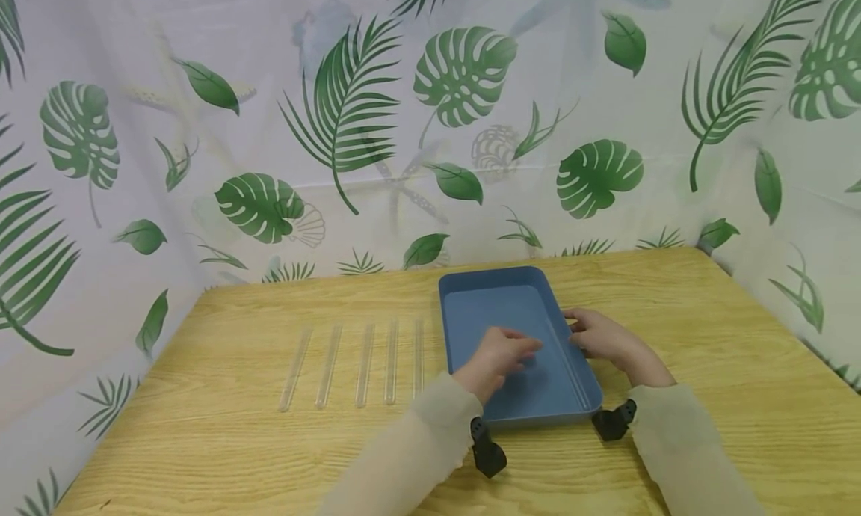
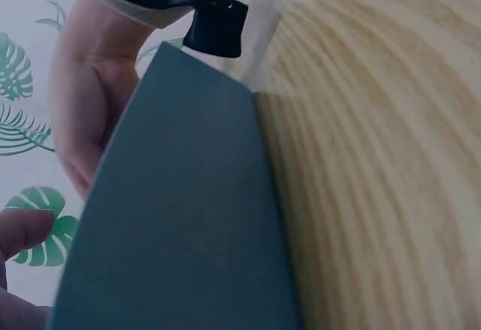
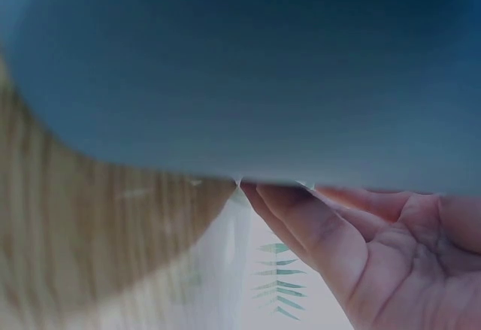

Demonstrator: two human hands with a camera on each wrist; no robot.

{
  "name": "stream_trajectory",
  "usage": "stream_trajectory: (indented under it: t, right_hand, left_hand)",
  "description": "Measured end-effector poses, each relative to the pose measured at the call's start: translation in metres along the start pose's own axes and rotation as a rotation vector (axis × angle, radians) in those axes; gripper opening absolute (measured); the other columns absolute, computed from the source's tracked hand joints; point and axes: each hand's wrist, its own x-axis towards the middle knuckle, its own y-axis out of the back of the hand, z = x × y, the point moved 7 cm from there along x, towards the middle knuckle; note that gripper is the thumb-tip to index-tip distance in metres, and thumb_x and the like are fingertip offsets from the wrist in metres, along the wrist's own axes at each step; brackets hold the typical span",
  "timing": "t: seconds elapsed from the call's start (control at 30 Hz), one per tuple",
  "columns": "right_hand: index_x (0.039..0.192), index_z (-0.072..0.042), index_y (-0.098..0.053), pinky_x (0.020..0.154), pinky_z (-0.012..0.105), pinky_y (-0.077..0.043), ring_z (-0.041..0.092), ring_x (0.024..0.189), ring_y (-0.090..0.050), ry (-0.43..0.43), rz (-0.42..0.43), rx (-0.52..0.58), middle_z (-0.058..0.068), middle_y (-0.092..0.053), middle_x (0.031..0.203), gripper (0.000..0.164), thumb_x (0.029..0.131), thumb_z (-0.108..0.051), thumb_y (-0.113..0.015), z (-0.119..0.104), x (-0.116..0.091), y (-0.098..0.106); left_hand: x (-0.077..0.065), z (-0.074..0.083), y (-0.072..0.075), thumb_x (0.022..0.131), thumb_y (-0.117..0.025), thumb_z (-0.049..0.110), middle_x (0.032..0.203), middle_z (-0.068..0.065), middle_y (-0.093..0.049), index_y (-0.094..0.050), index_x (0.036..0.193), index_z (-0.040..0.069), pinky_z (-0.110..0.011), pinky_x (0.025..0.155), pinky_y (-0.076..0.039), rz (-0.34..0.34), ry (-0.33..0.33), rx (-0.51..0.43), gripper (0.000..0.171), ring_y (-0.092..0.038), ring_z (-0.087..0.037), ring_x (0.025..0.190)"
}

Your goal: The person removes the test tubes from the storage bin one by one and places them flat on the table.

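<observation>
A blue rectangular tray (image 1: pixel 518 295) lies on the wooden table, and one clear strip or tube (image 1: pixel 568 363) lies inside it along the right wall. My left hand (image 1: pixel 501 355) hovers over the tray's floor, fingers loosely extended toward the right, with nothing visible in them. At the tray's right side, my right hand (image 1: pixel 605 340) rests its fingertips on the rim. In the right wrist view the tray wall (image 3: pixel 248 104) hides the tips of the right fingers (image 3: pixel 323 228). Several similar clear tubes (image 1: pixel 364 366) lie in a spaced row left of the tray.
The wooden table (image 1: pixel 222 441) runs back to a white curtain (image 1: pixel 377 239) printed with green leaves. Each wrist wears a black camera mount (image 1: pixel 487 449), the left one just in front of the tray's near edge.
</observation>
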Motion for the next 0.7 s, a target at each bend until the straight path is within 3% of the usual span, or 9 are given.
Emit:
stream_trajectory:
  t: [0.3,0.7]
  right_hand:
    - [0.134,0.015,-0.015,0.078,0.044,-0.046,0.041,0.104,-0.047,-0.012,-0.006,0.003,0.038,-0.033,0.122,0.048,0.090,0.004,-0.032,0.002,0.000,0.001]
    - [0.133,0.015,-0.016,0.077,0.043,-0.046,0.040,0.101,-0.049,-0.007,0.000,-0.002,0.037,-0.037,0.119,0.049,0.089,0.005,-0.033,0.002,0.001,0.001]
  left_hand:
    - [-0.001,-0.007,-0.021,0.079,-0.067,0.018,0.092,-0.008,-0.063,-0.059,0.105,0.003,-0.044,0.084,-0.042,-0.008,0.052,0.005,0.031,-0.058,-0.024,0.089]
    - [0.002,-0.006,-0.036,0.079,-0.066,0.012,0.099,-0.010,-0.059,-0.057,0.101,-0.002,-0.040,0.079,-0.046,-0.027,0.049,-0.044,0.027,-0.058,-0.024,0.091]
